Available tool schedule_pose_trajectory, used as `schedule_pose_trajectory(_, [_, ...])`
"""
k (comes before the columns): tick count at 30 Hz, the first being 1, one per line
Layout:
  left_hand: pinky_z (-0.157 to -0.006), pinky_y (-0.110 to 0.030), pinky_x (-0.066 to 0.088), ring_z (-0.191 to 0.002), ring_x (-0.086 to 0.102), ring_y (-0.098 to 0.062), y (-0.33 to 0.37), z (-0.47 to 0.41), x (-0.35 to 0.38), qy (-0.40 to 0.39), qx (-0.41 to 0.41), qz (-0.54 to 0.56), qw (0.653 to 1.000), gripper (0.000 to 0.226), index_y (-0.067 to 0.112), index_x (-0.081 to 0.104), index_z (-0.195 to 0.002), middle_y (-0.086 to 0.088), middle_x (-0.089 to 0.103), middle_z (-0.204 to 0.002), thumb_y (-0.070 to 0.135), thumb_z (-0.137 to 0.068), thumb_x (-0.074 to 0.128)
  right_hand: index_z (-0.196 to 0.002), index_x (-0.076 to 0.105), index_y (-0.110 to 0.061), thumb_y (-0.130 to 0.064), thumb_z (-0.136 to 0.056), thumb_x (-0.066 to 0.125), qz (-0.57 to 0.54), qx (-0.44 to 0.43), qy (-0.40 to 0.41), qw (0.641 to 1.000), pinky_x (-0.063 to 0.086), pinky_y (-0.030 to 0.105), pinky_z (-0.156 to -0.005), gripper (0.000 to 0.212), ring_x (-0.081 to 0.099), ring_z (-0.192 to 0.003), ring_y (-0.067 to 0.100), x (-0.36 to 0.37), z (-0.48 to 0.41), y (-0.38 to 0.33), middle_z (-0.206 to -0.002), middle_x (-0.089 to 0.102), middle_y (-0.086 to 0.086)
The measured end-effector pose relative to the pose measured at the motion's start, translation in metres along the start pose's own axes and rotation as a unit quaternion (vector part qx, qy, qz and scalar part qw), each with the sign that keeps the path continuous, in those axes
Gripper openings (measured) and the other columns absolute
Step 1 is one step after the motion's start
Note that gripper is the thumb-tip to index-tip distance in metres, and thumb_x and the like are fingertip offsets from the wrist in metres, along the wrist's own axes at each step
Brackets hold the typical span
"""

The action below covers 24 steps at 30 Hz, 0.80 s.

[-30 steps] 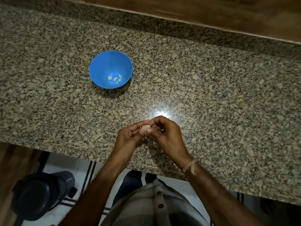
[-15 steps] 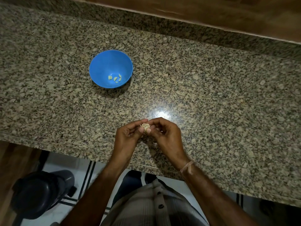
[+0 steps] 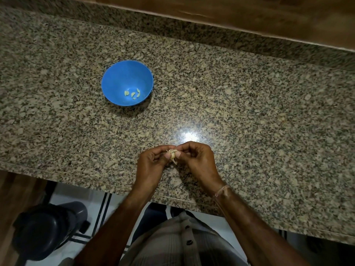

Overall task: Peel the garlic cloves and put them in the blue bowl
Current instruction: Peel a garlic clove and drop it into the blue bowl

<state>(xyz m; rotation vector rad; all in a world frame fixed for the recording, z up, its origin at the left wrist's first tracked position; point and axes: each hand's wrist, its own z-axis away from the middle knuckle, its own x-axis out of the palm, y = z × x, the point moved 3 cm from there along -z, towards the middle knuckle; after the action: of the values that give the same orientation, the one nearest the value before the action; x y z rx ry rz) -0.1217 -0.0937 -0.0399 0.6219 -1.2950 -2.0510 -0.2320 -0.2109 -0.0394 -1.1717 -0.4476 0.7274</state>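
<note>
Near the front edge of the desk [image 3: 249, 112], the left hand [image 3: 151, 164] and the right hand [image 3: 197, 160] are meeting just above the stone. The hands are working together, each pinching one garlic clove [image 3: 172, 154] between thumb and fingertips from opposite sides. A shred of loose skin is hanging from the clove's near end. The clove is showing too small for its long axis to be read.

The blue bowl [image 3: 119, 77] is standing upright on the desk, well apart from the hands, forward and to the left of them. Several peeled cloves [image 3: 132, 94] are lying in its bottom, towards the near-right wall.

The left hand is sitting nearer to the bowl than the right hand. Judged from this, the transfer is calling for a diagonal reach forward and left, with the left hand having the shorter path and no arms crossing.

The line from the hands to the bowl is running over bare stone. The front edge of the desk is lying just under the wrists, so a dropped clove is likely heading for the floor, where a dark bin [image 3: 48, 233] is standing to the left. A raised stone upstand is closing the far side, well beyond the bowl.
</note>
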Motion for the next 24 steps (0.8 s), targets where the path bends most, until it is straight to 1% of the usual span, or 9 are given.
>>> schedule_pose_trajectory(5, [-0.082,-0.028,0.061,-0.099,0.076,-0.018,-0.008,-0.008,0.0,0.014,-0.023,-0.004,1.0,0.023,0.019,0.078,-0.11,0.0,0.08,-0.102,0.004,-0.099,0.066,-0.096,0.077,-0.014,-0.01,-0.094,0.077,0.017,-0.015,0.058,0.998,0.064,0.036,-0.075,0.004,0.076,-0.083,0.021,0.005,0.002,0.009,-0.087,0.078,0.001])
schedule_pose_trajectory(7, [-0.074,-0.02,0.058,-0.093,0.075,-0.015,-0.008,-0.013,-0.005,0.048,-0.011,-0.051,0.997,0.018,0.02,0.077,-0.109,0.002,0.079,-0.1,0.008,-0.099,0.068,-0.094,0.073,-0.015,-0.013,-0.095,0.076,0.024,-0.016,0.08,0.996,0.063,0.034,-0.076,0.004,0.074,-0.085,0.021,-0.001,0.0,0.017,-0.088,0.077,0.0])
schedule_pose_trajectory(9, [-0.068,-0.02,0.055,-0.086,0.072,-0.01,-0.004,-0.021,-0.012,0.075,0.038,-0.143,0.986,0.015,0.022,0.076,-0.109,0.006,0.077,-0.096,0.014,-0.097,0.072,-0.092,0.072,-0.015,-0.013,-0.094,0.077,0.043,-0.012,0.07,0.997,0.063,0.035,-0.078,0.006,0.074,-0.085,0.021,-0.009,-0.002,0.025,-0.088,0.076,0.0])
schedule_pose_trajectory(13, [-0.075,-0.033,0.054,-0.093,0.066,-0.017,0.002,-0.047,-0.024,0.078,0.16,-0.334,0.926,0.016,0.018,0.073,-0.111,0.003,0.071,-0.104,0.021,-0.095,0.074,-0.091,0.071,-0.006,-0.007,-0.092,0.079,0.043,0.009,0.034,0.998,0.061,0.031,-0.073,0.008,0.073,-0.079,0.014,-0.016,-0.005,0.032,-0.084,0.075,0.001])
schedule_pose_trajectory(15, [-0.074,-0.037,0.053,-0.098,0.063,-0.024,0.001,-0.058,-0.026,0.068,0.185,-0.392,0.899,0.019,0.019,0.071,-0.113,0.001,0.067,-0.107,0.021,-0.095,0.074,-0.089,0.073,-0.007,-0.006,-0.092,0.079,0.056,0.018,0.031,0.998,0.063,0.039,-0.077,0.006,0.075,-0.082,0.019,-0.013,-0.007,0.035,-0.085,0.077,0.002])
schedule_pose_trajectory(17, [-0.078,-0.042,0.053,-0.107,0.059,-0.027,0.0,-0.057,-0.026,0.065,0.191,-0.434,0.878,0.032,0.019,0.066,-0.122,-0.001,0.064,-0.117,0.021,-0.092,0.077,-0.087,0.075,-0.01,-0.006,-0.089,0.08,0.07,0.025,0.038,0.996,0.064,0.043,-0.082,0.007,0.075,-0.085,0.024,-0.009,-0.008,0.036,-0.086,0.078,0.003])
schedule_pose_trajectory(19, [-0.083,-0.047,0.051,-0.111,0.053,-0.028,0.0,-0.042,-0.025,0.08,0.207,-0.469,0.855,0.048,0.018,0.061,-0.128,-0.004,0.059,-0.122,0.02,-0.085,0.083,-0.085,0.076,-0.012,-0.005,-0.086,0.082,0.088,0.028,0.05,0.995,0.063,0.039,-0.083,0.009,0.075,-0.084,0.021,-0.004,-0.006,0.036,-0.085,0.078,0.002])
schedule_pose_trajectory(21, [-0.082,-0.045,0.048,-0.106,0.051,-0.026,-0.003,-0.022,-0.024,0.087,0.231,-0.465,0.85,0.043,0.018,0.059,-0.123,-0.003,0.057,-0.117,0.022,-0.086,0.082,-0.083,0.077,-0.011,-0.004,-0.084,0.084,0.1,0.036,0.06,0.992,0.063,0.034,-0.08,0.01,0.076,-0.082,0.018,0.0,-0.002,0.038,-0.083,0.078,0.001])
schedule_pose_trajectory(24, [-0.072,-0.04,0.048,-0.097,0.054,-0.022,-0.024,-0.004,-0.027,0.036,0.216,-0.442,0.87,0.029,0.023,0.057,-0.112,0.002,0.054,-0.108,0.025,-0.091,0.077,-0.079,0.075,-0.014,-0.004,-0.084,0.083,0.141,0.033,0.063,0.987,0.063,0.036,-0.078,0.013,0.075,-0.081,0.017,0.006,0.0,0.041,-0.08,0.077,-0.001])
